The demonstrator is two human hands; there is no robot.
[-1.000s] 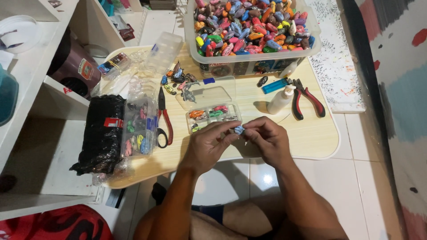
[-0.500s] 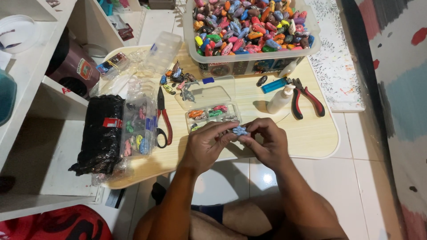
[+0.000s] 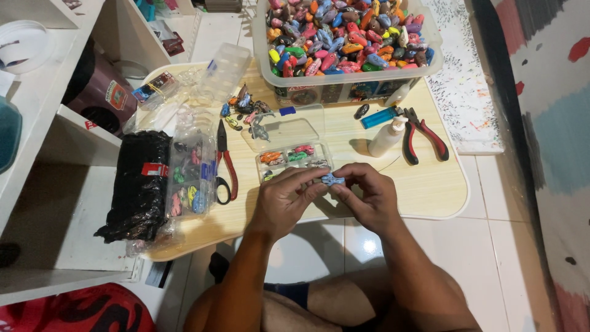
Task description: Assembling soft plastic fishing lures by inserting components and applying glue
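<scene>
While both hands meet over the near edge of the low wooden table, the left hand and right hand pinch a small blue piece, perhaps a lure, just before the clear compartment box.

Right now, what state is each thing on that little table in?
Small blue lure: pinched between left hand and right hand.
Clear plastic tub: lidless, heaped with colourful lures.
Small clear compartment box: open, partly filled.
Red-handled pliers: lying flat, handles apart.
White squeeze bottle: upright.
</scene>
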